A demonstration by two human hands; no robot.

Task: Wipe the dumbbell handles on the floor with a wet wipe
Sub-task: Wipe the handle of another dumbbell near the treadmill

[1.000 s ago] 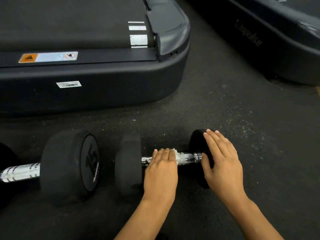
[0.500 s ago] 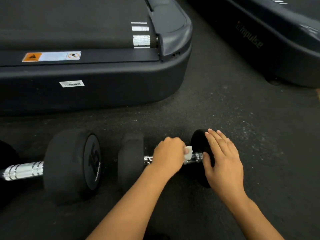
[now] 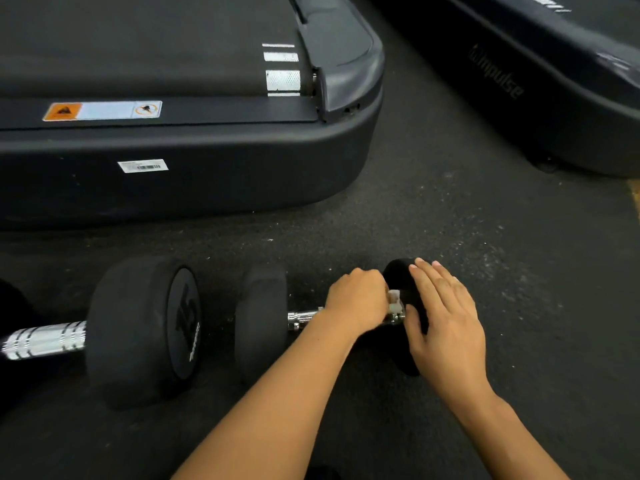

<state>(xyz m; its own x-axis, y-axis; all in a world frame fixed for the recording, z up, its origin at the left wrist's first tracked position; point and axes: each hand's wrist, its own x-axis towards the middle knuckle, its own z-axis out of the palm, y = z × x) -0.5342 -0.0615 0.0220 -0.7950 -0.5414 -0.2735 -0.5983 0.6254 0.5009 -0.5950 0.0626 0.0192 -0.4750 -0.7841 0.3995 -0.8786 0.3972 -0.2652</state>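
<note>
Left hand [image 3: 358,301] curled around wet wipe [image 3: 394,301] on slick handle [image 3: 303,318]; right hand [image 3: 446,323], fingers spread flat, steadies the heavy dumbbell's end weight [image 3: 398,271].

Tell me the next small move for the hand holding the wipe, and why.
Probably slide the left hand back leftward along the handle. The wet wipe is bunched at the handle's right end against the head that the right hand steadies, while bare chrome shows near the other head.
</note>
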